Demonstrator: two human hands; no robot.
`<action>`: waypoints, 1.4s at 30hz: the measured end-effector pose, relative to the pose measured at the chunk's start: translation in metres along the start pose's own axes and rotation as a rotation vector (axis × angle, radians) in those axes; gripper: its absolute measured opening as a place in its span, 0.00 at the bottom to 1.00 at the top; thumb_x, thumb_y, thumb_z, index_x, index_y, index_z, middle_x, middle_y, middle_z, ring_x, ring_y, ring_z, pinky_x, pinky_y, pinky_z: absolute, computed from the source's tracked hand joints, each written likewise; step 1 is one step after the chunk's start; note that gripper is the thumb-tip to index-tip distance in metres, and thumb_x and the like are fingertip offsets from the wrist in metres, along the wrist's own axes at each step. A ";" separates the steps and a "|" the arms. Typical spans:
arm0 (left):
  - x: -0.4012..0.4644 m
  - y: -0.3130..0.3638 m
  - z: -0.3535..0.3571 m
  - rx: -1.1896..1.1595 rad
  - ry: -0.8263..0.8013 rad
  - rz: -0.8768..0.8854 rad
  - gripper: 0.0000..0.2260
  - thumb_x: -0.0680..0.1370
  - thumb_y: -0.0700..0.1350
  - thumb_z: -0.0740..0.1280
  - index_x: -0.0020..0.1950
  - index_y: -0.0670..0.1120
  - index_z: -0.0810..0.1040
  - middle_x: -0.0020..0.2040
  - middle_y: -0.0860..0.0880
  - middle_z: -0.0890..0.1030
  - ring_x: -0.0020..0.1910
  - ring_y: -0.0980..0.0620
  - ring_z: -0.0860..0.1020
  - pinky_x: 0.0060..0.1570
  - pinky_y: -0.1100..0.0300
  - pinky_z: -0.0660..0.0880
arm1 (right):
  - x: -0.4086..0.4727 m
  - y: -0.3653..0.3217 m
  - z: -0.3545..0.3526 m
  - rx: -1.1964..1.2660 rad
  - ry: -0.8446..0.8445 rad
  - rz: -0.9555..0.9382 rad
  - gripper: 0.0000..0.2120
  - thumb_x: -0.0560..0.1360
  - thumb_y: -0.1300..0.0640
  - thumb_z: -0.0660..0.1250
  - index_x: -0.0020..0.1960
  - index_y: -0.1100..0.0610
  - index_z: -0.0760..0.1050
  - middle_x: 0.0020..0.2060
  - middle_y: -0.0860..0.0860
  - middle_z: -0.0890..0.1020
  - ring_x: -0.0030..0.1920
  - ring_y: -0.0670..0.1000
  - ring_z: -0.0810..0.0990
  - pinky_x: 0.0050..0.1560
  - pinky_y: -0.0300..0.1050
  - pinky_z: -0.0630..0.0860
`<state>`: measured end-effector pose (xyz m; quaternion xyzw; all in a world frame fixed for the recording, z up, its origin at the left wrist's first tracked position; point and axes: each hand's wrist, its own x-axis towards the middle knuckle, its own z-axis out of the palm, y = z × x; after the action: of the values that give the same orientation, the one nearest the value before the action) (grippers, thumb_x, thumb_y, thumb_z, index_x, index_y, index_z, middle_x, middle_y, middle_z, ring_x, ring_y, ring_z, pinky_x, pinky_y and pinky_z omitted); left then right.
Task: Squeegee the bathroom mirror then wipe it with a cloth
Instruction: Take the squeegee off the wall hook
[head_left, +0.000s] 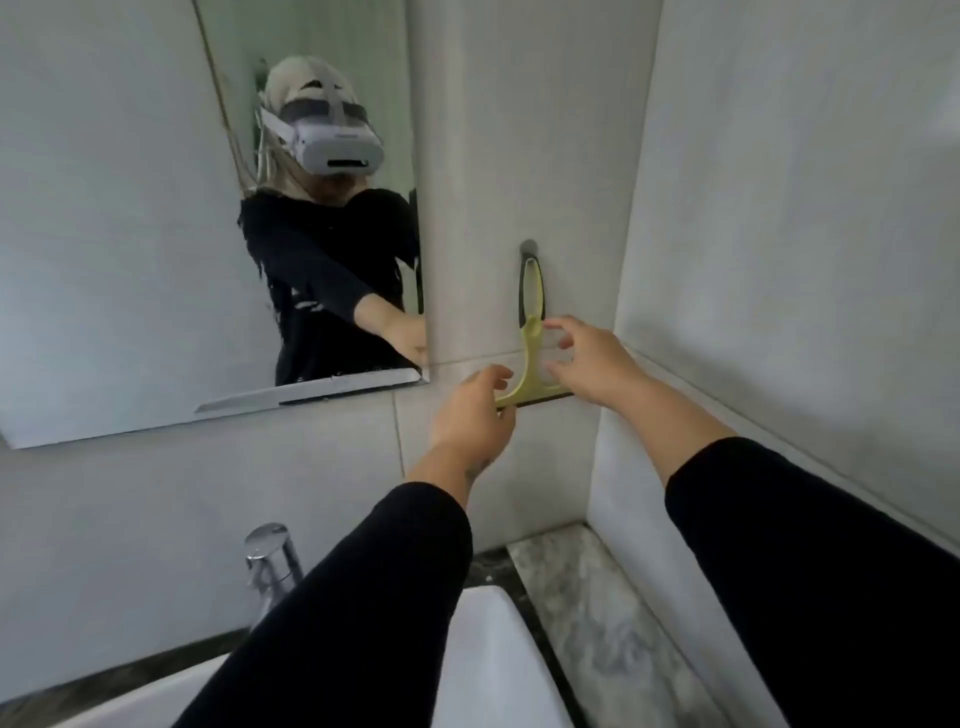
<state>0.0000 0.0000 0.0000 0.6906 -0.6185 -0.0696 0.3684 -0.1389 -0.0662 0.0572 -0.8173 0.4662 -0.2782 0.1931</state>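
A yellow-green squeegee (531, 358) hangs by its handle loop from a dark hook (528, 248) on the tiled wall, just right of the mirror (130, 234). Its black rubber blade points down. My left hand (470, 410) pinches the blade's left end between thumb and fingers. To the right of the handle, my right hand (587, 358) has its fingers spread close to the squeegee without closing on it. No cloth is in view.
The mirror shows a person's reflection with a headset and black sleeves. Below are a white sink (483, 654), a chrome tap (270, 558) and a marble counter (613, 623). A tiled wall corner (618, 312) stands close on the right.
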 end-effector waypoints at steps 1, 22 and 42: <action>0.005 0.001 0.005 -0.004 0.015 -0.013 0.19 0.78 0.43 0.65 0.68 0.50 0.69 0.66 0.51 0.75 0.62 0.51 0.75 0.58 0.54 0.75 | 0.007 0.001 0.002 0.025 0.033 -0.012 0.27 0.77 0.57 0.65 0.74 0.51 0.62 0.66 0.56 0.73 0.61 0.57 0.75 0.53 0.42 0.70; 0.043 -0.012 0.059 0.084 0.346 0.134 0.21 0.77 0.37 0.65 0.67 0.52 0.73 0.54 0.51 0.83 0.49 0.48 0.82 0.46 0.51 0.79 | 0.069 0.000 0.021 0.295 0.490 -0.167 0.36 0.69 0.60 0.71 0.73 0.45 0.61 0.44 0.46 0.72 0.42 0.47 0.72 0.49 0.46 0.75; -0.068 0.005 -0.105 0.280 0.668 0.053 0.08 0.73 0.53 0.66 0.52 0.55 0.75 0.42 0.56 0.83 0.37 0.55 0.76 0.53 0.56 0.63 | -0.039 -0.164 -0.003 0.530 0.372 -0.250 0.36 0.71 0.56 0.73 0.73 0.48 0.56 0.49 0.46 0.73 0.53 0.53 0.76 0.52 0.52 0.80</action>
<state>0.0390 0.1058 0.0537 0.7028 -0.4850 0.2548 0.4537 -0.0493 0.0481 0.1434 -0.7248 0.3013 -0.5552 0.2750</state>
